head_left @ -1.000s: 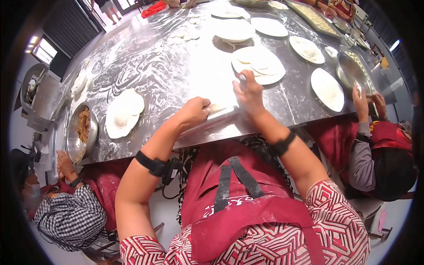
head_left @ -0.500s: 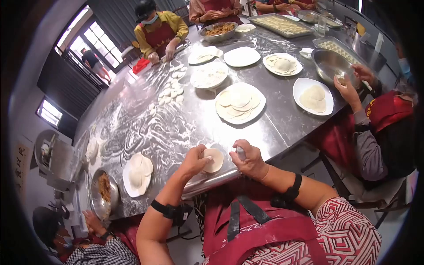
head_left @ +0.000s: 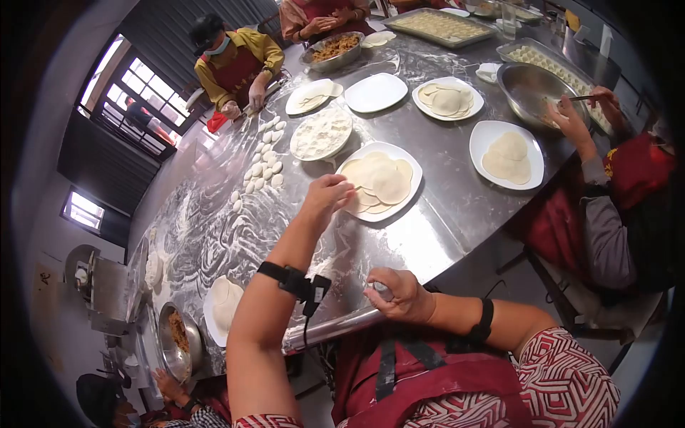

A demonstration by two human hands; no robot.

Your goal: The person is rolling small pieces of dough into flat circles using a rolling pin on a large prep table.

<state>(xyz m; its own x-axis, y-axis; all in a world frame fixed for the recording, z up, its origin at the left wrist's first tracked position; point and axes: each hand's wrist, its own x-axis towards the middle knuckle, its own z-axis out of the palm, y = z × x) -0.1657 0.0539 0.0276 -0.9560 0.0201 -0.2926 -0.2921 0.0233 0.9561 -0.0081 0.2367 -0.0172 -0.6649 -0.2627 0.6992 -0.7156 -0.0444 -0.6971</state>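
Note:
My left hand (head_left: 330,194) reaches over the table, its fingers bent and slightly apart at the left edge of a white square plate (head_left: 408,203). Thin round dough wrappers (head_left: 391,182) overlap on this plate. No wrapper shows clearly between my fingers. Close to the table's near edge, my right hand (head_left: 401,294) is closed around a small rolling pin (head_left: 383,290), seen nearly end-on, with most of it hidden in the fist. Behind the plate stands a bowl of white flour (head_left: 321,134). Small dough pieces (head_left: 267,164) lie to its left.
Flour streaks the steel table (head_left: 442,214). Other plates of wrappers (head_left: 508,157) stand around, with filling bowls (head_left: 335,51) and trays of dumplings (head_left: 439,28) farther off. Co-workers sit left and right; another person (head_left: 239,68) works at the far left side.
My left hand has moved from the near edge, where it held a round wrapper, forward to the plate. My right hand still grips the rolling pin. The view has shifted slightly.

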